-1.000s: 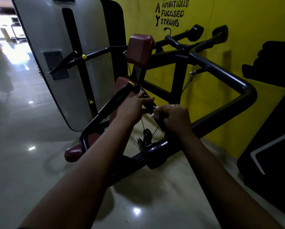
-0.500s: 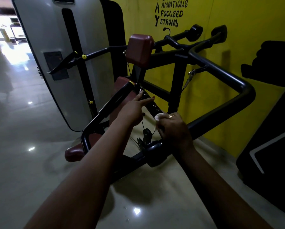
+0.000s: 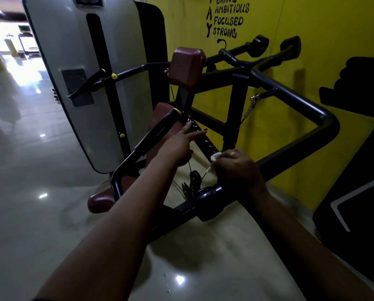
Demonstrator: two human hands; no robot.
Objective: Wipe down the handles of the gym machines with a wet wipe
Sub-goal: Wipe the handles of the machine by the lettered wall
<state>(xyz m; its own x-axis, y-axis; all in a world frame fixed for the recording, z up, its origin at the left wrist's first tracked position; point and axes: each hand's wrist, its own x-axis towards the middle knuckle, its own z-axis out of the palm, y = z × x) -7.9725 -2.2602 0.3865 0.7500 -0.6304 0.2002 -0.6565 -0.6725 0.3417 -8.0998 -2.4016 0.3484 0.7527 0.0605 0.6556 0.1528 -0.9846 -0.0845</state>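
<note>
A black ribbed handle slants down the middle of a black gym machine. My right hand is curled round the lower part of that handle, with a white wet wipe bunched under its fingers. My left hand hovers by the upper part of the handle, fingers straight and spread, fingertips at or just off the ribbed grip. It holds nothing.
The machine has a thick black tube frame, maroon pads and a grey weight-stack cover. A yellow wall with black lettering stands close behind. Glossy pale floor lies to the left and below.
My right hand has slid down the ribbed handle with the wipe, baring more of the grip. My left hand has opened its fingers and stayed near the handle's top.
</note>
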